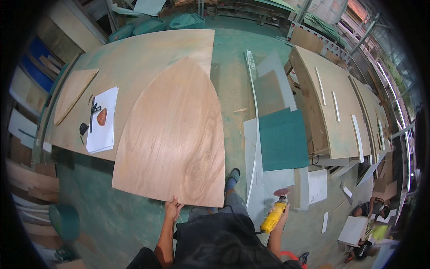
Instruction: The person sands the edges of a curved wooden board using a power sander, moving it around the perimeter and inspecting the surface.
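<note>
The left hand, nearer, pinches the long, pointed, tan wooden board, tip facing away; the right hand wraps around a yellow, tube-shaped disc sander.

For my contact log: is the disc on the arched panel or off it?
Off: the right hand holds the yellow grinder aside, its disc visibly clear of the arched panel.

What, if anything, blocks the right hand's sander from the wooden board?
Nothing visible blocks it: an open gap separates the sander in the right hand from the board. The foot near the board's right edge is lower down.
</note>
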A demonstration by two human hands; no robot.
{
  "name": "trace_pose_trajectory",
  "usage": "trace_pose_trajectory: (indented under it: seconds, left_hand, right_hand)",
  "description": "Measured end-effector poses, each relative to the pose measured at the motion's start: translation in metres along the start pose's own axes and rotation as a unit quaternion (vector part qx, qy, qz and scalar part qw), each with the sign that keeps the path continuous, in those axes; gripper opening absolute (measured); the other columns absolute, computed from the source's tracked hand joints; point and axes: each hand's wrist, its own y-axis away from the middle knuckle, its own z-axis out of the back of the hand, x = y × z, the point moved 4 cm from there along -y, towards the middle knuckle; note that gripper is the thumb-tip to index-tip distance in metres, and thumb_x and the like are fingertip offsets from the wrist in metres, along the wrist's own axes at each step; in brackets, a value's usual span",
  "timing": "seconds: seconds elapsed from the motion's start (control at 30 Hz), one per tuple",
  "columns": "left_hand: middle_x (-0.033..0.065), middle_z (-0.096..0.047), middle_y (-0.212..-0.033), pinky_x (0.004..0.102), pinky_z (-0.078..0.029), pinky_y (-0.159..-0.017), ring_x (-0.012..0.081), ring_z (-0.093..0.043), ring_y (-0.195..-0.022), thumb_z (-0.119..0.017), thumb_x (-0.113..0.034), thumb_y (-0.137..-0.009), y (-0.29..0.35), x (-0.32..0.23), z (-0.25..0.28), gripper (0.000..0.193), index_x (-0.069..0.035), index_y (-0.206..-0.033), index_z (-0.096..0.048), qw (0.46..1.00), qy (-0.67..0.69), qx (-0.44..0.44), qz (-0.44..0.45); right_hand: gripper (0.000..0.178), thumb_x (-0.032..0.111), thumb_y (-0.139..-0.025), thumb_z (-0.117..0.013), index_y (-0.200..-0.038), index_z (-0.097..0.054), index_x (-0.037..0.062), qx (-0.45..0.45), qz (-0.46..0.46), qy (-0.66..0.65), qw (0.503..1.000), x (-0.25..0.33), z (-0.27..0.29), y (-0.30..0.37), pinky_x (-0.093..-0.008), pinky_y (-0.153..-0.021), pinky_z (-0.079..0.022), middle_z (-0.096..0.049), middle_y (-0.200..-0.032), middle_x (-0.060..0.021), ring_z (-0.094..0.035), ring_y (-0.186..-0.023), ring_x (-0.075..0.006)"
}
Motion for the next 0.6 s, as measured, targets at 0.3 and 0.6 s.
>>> trace_pose_trajectory:
  seconds: [0.3,0.6]
  left_hand:
    - [0.0230,-0.069,-0.132,0.0537,-0.055,-0.110,0.0331,-0.070,-0.116,-0.060,-0.022,-0.111,-0.006,-0.040,0.033,0.045,0.015,-0.137,-0.055,0.998,-0.053,0.015,0.022]
    - [0.0226,-0.067,-0.135,0.0532,-0.055,-0.110,0.0340,-0.068,-0.122,-0.056,-0.018,-0.113,-0.011,-0.055,0.032,0.042,0.015,-0.140,-0.053,0.995,-0.077,0.029,0.054]
  right_hand:
    - [0.071,0.071,-0.102,-0.054,-0.119,-0.058,0.0028,-0.012,-0.014,-0.041,0.999,-0.019,-0.001,-0.003,-0.0387,-0.064,-0.059,-0.063,-0.086,-0.0132,-0.064,-0.071,-0.0261]
    - [0.075,0.074,-0.101,-0.052,-0.118,-0.056,0.0009,0.002,0.003,-0.048,0.999,-0.028,0.001,0.000,-0.0400,-0.066,-0.058,-0.063,-0.089,-0.0148,-0.063,-0.072,-0.0281]
